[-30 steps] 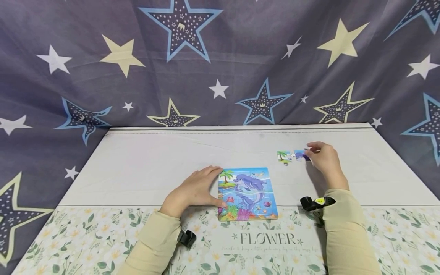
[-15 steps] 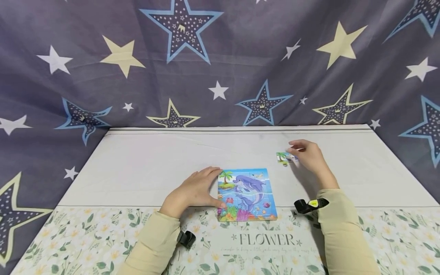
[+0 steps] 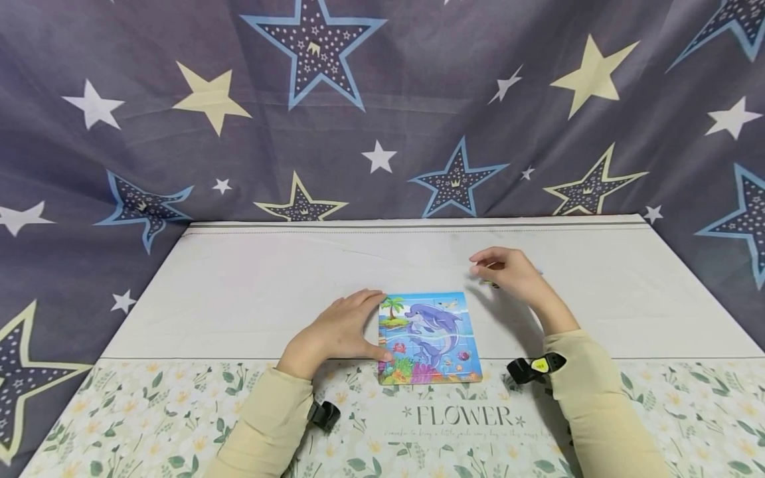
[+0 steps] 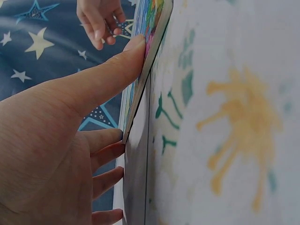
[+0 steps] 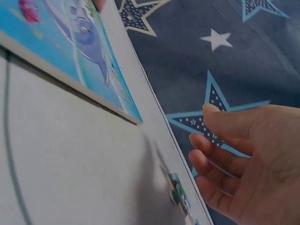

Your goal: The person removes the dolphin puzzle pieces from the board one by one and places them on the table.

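Observation:
A square dolphin jigsaw puzzle (image 3: 433, 338) lies flat at the middle of the table. My left hand (image 3: 340, 328) rests along its left side, fingers spread, with the thumb on the near part of that edge; the left wrist view shows the thumb (image 4: 115, 65) over the border. Right of and beyond the puzzle, my right hand (image 3: 510, 279) hovers with loosely bent fingers, nothing visible between them in the right wrist view. Puzzle pieces (image 5: 179, 194) lie on the table beside it, mostly hidden by the hand in the head view, where one piece's edge (image 3: 491, 284) shows.
A floral mat (image 3: 179, 418) with the word FLOWER covers the near part of the table; a white surface (image 3: 269, 265) forms the far part. Dark star-patterned cloth (image 3: 335, 146) hangs behind and at the sides. Each wrist wears a black strap (image 3: 325, 416).
My right hand has moved left from the right-hand piece, across the loose pieces, and now covers most of them. My left hand and the dolphin puzzle have stayed put.

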Demonstrator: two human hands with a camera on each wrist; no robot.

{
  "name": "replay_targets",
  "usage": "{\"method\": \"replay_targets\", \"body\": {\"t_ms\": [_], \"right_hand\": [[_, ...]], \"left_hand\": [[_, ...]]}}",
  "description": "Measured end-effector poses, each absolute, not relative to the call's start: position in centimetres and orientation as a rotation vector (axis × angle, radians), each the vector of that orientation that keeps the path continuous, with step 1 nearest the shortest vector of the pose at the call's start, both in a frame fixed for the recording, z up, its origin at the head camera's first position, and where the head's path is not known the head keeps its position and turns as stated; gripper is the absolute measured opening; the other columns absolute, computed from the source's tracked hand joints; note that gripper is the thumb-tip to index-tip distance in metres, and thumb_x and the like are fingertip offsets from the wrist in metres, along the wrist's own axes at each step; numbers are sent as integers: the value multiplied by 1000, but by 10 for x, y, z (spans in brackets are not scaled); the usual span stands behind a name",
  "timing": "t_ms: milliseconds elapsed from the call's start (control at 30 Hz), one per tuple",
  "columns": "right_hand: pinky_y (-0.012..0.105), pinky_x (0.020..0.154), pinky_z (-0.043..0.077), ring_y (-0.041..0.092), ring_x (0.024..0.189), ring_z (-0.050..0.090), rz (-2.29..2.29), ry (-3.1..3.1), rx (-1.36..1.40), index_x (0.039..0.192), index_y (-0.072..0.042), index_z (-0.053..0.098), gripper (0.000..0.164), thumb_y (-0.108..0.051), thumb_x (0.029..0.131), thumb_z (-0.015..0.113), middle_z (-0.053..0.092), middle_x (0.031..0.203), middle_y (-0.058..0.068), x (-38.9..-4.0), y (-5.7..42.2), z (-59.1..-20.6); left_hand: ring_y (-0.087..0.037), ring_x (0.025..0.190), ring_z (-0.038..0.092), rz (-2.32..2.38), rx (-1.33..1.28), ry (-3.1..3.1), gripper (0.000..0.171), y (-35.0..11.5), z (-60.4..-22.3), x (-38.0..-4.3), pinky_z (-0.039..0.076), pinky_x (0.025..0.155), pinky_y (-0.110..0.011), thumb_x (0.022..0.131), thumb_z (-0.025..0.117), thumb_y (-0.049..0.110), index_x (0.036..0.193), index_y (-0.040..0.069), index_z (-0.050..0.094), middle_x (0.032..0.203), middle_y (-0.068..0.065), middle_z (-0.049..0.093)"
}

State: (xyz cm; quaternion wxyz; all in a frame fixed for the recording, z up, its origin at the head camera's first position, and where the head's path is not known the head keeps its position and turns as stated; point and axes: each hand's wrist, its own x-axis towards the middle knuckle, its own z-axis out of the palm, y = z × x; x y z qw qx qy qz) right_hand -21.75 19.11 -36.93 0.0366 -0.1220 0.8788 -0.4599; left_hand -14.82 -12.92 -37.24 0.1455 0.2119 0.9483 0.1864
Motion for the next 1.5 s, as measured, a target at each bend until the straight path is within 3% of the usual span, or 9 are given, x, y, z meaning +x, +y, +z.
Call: {"method": "replay_targets", "body": {"t_ms": [167, 633, 867, 1300, 1500], "right_hand": [[23, 70, 50, 25, 83, 63, -1360, 2677, -477, 114, 9, 66, 28, -7, 92, 70, 69, 95, 14, -212, 183, -367], [34, 75, 52, 27, 93, 62, -1189, 2643, -570, 111, 0, 70, 28, -11, 87, 77, 68, 102, 13, -194, 161, -372], [37, 79, 46, 26, 92, 53, -1055, 2648, -619, 115, -1, 69, 37, -11, 82, 82, 63, 109, 13, -187, 154, -370], [52, 93, 46, 34, 109, 51, -858, 2696, -711, 124, -1, 66, 51, -15, 79, 84, 58, 120, 14, -179, 153, -373], [53, 95, 45, 37, 113, 48, -811, 2720, -698, 125, -2, 66, 52, -16, 78, 85, 57, 122, 16, -177, 149, -373]], "left_hand": [[-31, 148, 22, 534, 606, 2729, 110, -129, -371, -148, 15, 119, -55, 71, 82, 59, 156, 11, 32, 160, -8, 29], [-31, 147, 24, 540, 613, 2732, 111, -130, -371, -148, 15, 120, -54, 71, 83, 58, 156, 10, 31, 160, -9, 29], [-31, 147, 24, 536, 616, 2734, 110, -130, -372, -149, 15, 120, -54, 71, 82, 59, 156, 10, 31, 160, -8, 29], [-30, 148, 23, 525, 605, 2727, 110, -129, -371, -149, 15, 120, -54, 71, 82, 58, 156, 12, 31, 160, -7, 28], [-30, 148, 23, 528, 605, 2726, 110, -129, -372, -149, 15, 120, -54, 71, 82, 59, 156, 12, 31, 160, -7, 28]]}}
